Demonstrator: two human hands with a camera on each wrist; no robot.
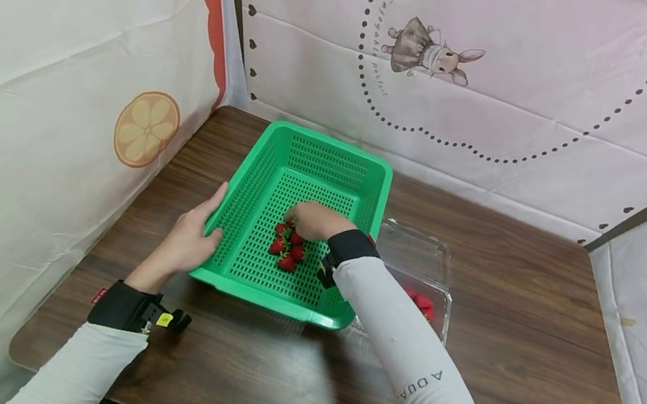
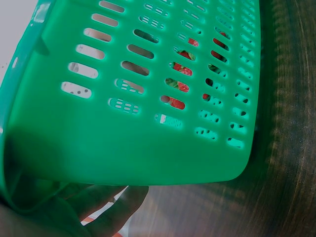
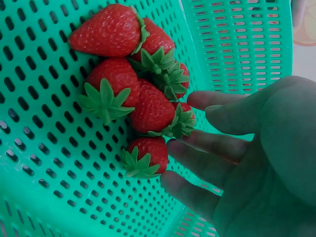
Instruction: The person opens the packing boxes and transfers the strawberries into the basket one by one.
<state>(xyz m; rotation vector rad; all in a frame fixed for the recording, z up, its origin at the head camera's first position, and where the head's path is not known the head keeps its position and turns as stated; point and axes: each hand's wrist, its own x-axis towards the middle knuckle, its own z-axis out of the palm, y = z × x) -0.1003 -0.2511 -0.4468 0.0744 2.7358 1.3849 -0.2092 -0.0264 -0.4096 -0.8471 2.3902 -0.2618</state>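
Note:
A green perforated plastic basket point(image 1: 284, 303) stands on the table. My left hand point(image 1: 189, 238) grips its left rim, thumb over the edge and fingers along the outside; the left wrist view shows the basket's slotted side wall point(image 2: 98, 143) close up. Inside, several red strawberries point(image 1: 287, 262) with green leaves lie clustered on the slotted floor. My right hand point(image 1: 316, 220) reaches in over them. In the right wrist view its fingers point(image 3: 197, 160) extend loosely, tips right at the nearest strawberries point(image 3: 148, 153), with none enclosed.
Right of the basket sits a clear plastic clamshell box point(image 1: 415, 253) with its lid folded back, and red strawberries point(image 1: 422, 304) inside it. My right forearm crosses over it. Printed cloth walls point(image 1: 316, 77) border the brown wooden table point(image 1: 529, 327).

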